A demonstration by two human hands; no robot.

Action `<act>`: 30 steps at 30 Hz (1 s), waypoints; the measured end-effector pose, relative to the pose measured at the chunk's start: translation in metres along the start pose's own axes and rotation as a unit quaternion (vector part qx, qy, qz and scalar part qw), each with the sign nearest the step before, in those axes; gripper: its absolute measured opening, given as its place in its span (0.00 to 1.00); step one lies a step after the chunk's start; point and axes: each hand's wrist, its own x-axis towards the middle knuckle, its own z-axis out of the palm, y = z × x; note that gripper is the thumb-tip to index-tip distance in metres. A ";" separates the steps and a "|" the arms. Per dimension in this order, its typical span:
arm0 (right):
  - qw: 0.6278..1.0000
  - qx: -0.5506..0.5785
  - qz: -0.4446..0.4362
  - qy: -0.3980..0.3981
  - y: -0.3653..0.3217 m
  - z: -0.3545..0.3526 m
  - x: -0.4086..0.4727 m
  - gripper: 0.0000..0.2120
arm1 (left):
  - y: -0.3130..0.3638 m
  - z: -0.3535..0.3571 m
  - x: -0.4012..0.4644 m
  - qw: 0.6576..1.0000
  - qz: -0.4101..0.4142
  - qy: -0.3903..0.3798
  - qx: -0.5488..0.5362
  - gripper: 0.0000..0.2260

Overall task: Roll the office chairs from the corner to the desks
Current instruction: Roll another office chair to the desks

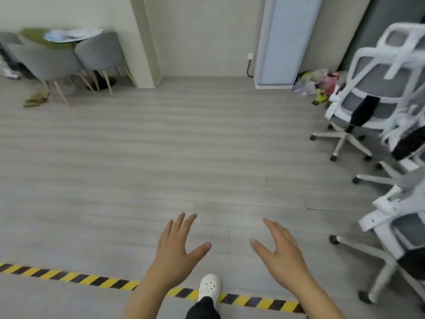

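Several white-framed office chairs with grey mesh backs stand in a row along the right edge. The farthest one [368, 93] faces left on its white wheeled base. A nearer chair [400, 245] sits at lower right, cut off by the frame. My left hand [177, 247] and my right hand [280, 249] are stretched out low in the middle, fingers straight and spread, holding nothing. Both hands are well to the left of the chairs and touch none of them.
Grey plank floor fills the middle. A yellow-black tape line [69, 276] crosses the floor near my white shoe [209, 287]. Grey armchairs [48, 63] surround a green table at far left. A pale blue cabinet [282, 42] and plastic bags [317, 85] stand at the back right.
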 end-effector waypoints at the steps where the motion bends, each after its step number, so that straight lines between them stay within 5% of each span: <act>1: 1.000 0.000 -0.001 0.009 -0.008 -0.007 0.019 0.32 | 0.005 -0.006 0.033 1.000 0.013 -0.008 -0.007 0.34; 5: 0.996 0.015 0.030 0.081 -0.037 -0.055 0.086 0.31 | 0.045 -0.029 0.162 0.998 0.054 -0.023 -0.039 0.33; 10: 0.967 0.061 0.118 0.215 -0.025 -0.137 0.133 0.30 | 0.148 -0.012 0.292 0.977 0.169 -0.131 -0.016 0.33; 21: 0.857 0.100 0.268 0.429 0.099 -0.283 0.228 0.35 | 0.387 0.127 0.472 0.858 0.384 -0.323 0.112 0.33; 26: 0.817 -0.030 0.358 0.451 0.154 -0.388 0.273 0.32 | 0.466 0.175 0.533 0.802 0.436 -0.373 0.166 0.33; 30: 0.804 -0.091 0.469 0.354 0.198 -0.456 0.303 0.34 | 0.502 0.200 0.576 0.774 0.457 -0.395 0.190 0.33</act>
